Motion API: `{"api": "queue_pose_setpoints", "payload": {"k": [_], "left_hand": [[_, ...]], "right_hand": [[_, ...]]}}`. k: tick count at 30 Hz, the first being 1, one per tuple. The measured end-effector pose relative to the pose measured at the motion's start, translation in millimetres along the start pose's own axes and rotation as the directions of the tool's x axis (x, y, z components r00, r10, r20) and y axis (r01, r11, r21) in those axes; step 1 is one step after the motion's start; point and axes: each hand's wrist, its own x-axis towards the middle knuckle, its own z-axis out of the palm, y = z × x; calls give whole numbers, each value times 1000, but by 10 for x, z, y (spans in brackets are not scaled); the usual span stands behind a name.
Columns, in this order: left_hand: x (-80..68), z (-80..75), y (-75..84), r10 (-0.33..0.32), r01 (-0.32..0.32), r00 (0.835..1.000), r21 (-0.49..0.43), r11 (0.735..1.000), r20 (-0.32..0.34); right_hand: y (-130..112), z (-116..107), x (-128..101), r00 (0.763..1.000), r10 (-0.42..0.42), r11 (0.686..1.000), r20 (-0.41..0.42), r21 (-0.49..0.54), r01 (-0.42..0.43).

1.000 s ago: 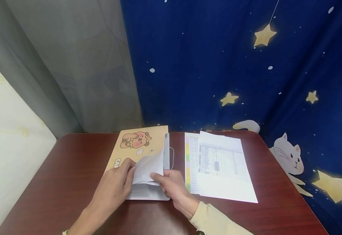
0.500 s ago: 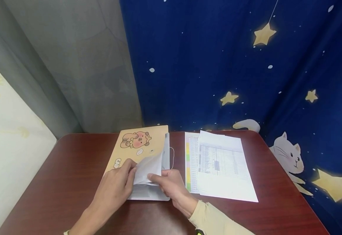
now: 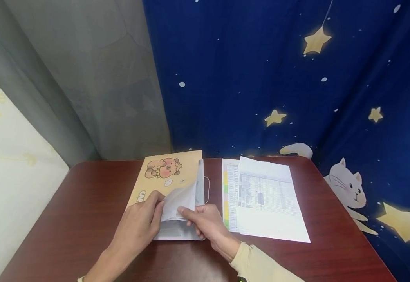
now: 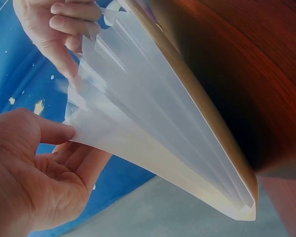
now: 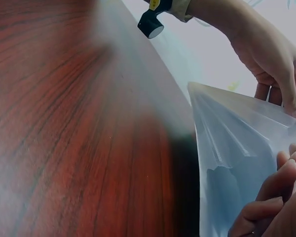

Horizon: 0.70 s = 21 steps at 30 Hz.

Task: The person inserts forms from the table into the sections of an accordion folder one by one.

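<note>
— What is around you, from near to far?

— My left hand (image 3: 139,227) and right hand (image 3: 208,225) pinch the cover corner of the expanding file folder (image 3: 167,176) on the wooden table (image 3: 67,219). Printed sheets (image 3: 264,197) lie just to its right, then the star curtain (image 3: 279,78).

— How does it lie?

— Its long axis points away from me.

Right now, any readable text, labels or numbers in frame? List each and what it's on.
"CA": yellow letters on the tan cartoon folder, the rest hidden behind the left hand.
Printed tables on the loose sheets: rows of text and figures, too small to read.
Left colour-striped sheet: print too small to read.
Wrist views: no text visible.
</note>
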Motion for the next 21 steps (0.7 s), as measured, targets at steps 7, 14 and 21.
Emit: {"api": "queue_pose_setpoints", "payload": {"k": [7, 14, 21], "left_hand": [[11, -1, 8, -4, 4, 1000, -3, 1000, 9], [24, 18, 9, -8, 8, 1000, -16, 1000, 16], [23, 6, 10, -3, 3, 1000, -13, 1000, 12]], "right_hand": [[-27, -85, -26, 1000, -10, 1000, 9, 28, 10], [-78, -159, -46, 999, -20, 999, -30, 24, 21], [-105, -296, -79, 996, -73, 997, -52, -8, 73]]}}
